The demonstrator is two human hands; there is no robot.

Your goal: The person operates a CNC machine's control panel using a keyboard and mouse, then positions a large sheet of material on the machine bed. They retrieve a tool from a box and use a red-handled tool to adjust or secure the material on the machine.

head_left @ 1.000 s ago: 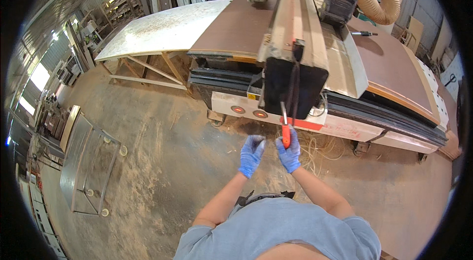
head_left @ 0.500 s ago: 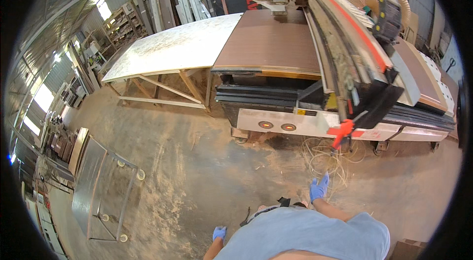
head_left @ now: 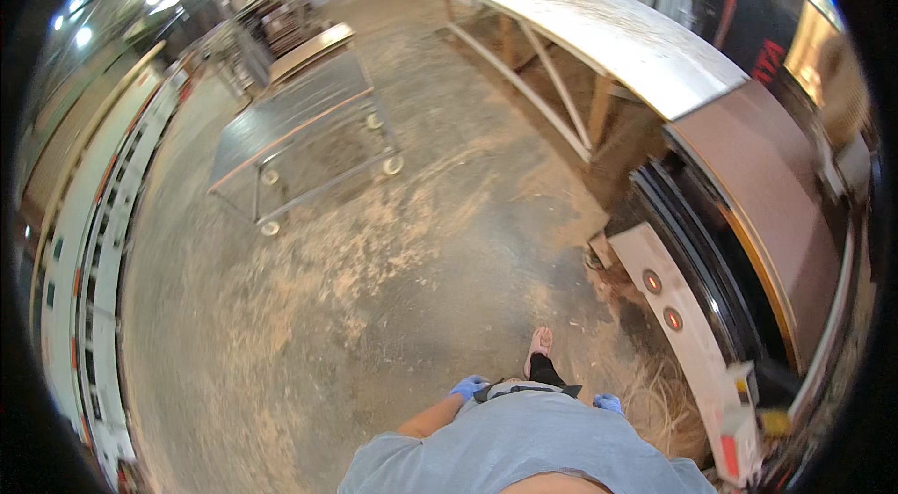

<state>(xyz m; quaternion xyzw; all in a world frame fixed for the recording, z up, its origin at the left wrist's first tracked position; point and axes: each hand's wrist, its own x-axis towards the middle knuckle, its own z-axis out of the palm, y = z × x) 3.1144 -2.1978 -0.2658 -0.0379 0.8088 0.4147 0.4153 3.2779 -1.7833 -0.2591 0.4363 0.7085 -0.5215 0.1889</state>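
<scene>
My left hand [head_left: 470, 386], in a blue glove, is beside my waist, close to a black strap or pouch [head_left: 483, 393]. Its fingers look loosely stretched, and no object shows in it. On the other side, my right hand [head_left: 608, 402], also gloved in blue, shows only in part past my blue-grey shirt [head_left: 524, 428]; its fingers are too small and blurred to read. My foot in a pinkish shoe [head_left: 539, 342] is set forward on the dusty concrete floor [head_left: 449, 288].
At right stands a large cutting machine [head_left: 687, 354] with a brown panel [head_left: 767, 185] on it, beside a long white-topped table [head_left: 608, 21]. Tangled pale tubing [head_left: 659, 400] lies by its base. A wheeled cart [head_left: 290, 115] is ahead left; a long machine [head_left: 94, 260] lines the left.
My view has swung left, so the cutting machine moved to the right side and the cart came toward the middle. My right hand, outstretched with spread fingers before, is now near my body.
</scene>
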